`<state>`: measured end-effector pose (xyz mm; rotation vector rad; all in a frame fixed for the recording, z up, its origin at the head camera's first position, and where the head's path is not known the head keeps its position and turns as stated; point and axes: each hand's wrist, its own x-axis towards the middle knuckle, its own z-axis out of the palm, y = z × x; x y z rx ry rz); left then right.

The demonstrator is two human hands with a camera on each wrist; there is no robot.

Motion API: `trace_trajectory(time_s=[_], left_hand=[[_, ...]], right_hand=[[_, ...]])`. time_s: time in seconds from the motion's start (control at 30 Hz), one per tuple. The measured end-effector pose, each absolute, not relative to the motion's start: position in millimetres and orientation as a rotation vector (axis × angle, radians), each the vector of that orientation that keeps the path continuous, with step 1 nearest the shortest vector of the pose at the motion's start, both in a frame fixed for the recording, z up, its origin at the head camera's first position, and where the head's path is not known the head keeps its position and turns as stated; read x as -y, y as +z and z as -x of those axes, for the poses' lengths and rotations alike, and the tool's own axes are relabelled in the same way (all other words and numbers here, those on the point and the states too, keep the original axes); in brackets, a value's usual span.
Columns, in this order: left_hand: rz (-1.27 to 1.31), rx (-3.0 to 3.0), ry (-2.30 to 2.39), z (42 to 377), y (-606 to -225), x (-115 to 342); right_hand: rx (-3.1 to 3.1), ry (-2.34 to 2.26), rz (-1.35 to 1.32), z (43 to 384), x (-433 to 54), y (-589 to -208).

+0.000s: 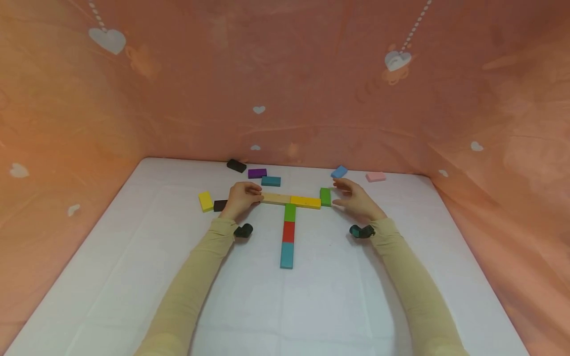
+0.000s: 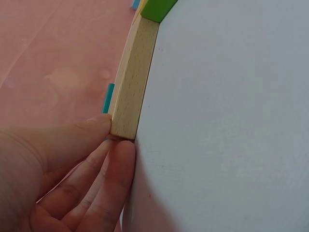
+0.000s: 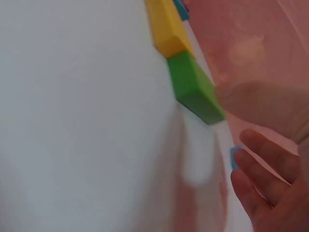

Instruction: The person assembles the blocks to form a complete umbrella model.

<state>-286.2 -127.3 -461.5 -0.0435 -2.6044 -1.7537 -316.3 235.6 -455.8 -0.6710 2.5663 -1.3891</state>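
Note:
My left hand (image 1: 242,199) is at the left end of a plain wooden block (image 1: 276,199). In the left wrist view, the thumb tip and the fingertips (image 2: 123,150) are right at that block's near end. A yellow-orange block (image 1: 305,202) continues the row to the right. Across its far end stands a green block (image 1: 325,197). My right hand (image 1: 356,199) is beside the green block with fingers spread and relaxed; the right wrist view shows the thumb (image 3: 260,104) close by it and nothing in the palm. From the row's middle, a second green block (image 1: 290,212), a red block (image 1: 288,232) and a teal block (image 1: 287,255) run toward me.
Behind the row lie a black block (image 1: 236,165), a purple block (image 1: 257,173), another teal block (image 1: 270,181), a blue block (image 1: 339,171) and a pink block (image 1: 376,177). Left of my left hand are a yellow block (image 1: 206,201) and a partly hidden dark block (image 1: 220,205). An orange curtain (image 1: 285,89) surrounds the white table (image 1: 329,306).

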Motion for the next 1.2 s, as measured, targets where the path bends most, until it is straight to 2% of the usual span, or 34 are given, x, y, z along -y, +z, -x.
trace_trajectory(time_s=[0.33, 1.07, 1.2], left_hand=[[0.026, 2.604, -1.764, 285, -461, 128], [0.046, 2.61, -1.762, 286, -463, 129], [0.05, 2.612, -1.753, 286, -463, 129]], right_hand=[[-2.668, -1.381, 0.699, 325, -259, -436], [-2.729, -1.383, 0.249, 354, -309, -437], [-2.727, -1.38, 0.24, 357, -314, -442]])
